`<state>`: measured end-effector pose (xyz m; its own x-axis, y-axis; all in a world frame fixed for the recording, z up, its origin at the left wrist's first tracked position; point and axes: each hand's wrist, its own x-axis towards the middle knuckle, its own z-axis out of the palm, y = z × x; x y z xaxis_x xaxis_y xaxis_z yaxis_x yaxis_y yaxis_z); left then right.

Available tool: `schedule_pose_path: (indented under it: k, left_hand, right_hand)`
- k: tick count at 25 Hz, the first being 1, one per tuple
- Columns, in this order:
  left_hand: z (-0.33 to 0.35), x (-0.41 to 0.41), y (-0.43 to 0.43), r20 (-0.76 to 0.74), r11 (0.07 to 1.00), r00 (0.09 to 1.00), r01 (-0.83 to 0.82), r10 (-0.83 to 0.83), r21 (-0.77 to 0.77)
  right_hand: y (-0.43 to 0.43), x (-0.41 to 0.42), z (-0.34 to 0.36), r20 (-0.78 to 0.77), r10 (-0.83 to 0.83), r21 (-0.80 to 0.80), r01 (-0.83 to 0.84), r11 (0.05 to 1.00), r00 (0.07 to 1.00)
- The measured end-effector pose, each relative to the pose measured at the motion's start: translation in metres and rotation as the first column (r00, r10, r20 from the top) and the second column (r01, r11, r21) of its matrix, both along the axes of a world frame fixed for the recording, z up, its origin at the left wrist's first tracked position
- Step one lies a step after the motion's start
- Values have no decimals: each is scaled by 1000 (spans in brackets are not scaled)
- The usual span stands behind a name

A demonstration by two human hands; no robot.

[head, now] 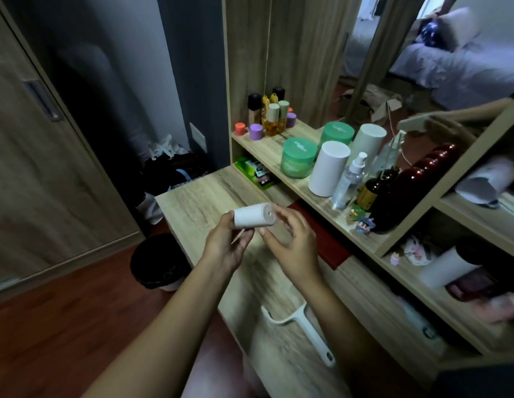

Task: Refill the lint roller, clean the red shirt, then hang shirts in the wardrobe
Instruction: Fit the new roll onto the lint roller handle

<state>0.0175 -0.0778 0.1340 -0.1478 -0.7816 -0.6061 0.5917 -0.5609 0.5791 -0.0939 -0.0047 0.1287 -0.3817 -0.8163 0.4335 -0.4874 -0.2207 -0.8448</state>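
Over wooden dresser top (192,196): white refill roll (253,215) gripped in left hand (225,248), right hand (290,248) half-open at its end, apparently readying it for bare roller handle (304,328) near front edge.

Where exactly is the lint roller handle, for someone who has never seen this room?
Find the wooden desk below the mirror shelf. The lint roller handle lies flat near its front edge, nearest the person. It is the only white forked plastic piece there, bare, with no roll on it.
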Motion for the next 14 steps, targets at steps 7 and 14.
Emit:
schedule_pose_path:
  k: [7,14]
  left_hand:
    - [-27,-18,12,-82,984,997,10,5,181]
    - [-38,-22,23,-90,981,996,36,-19,193]
  right_hand:
    - [39,-38,-70,-170,-216,498,274,823,961]
    - [79,-39,-144,-290,-80,875,298,382,954]
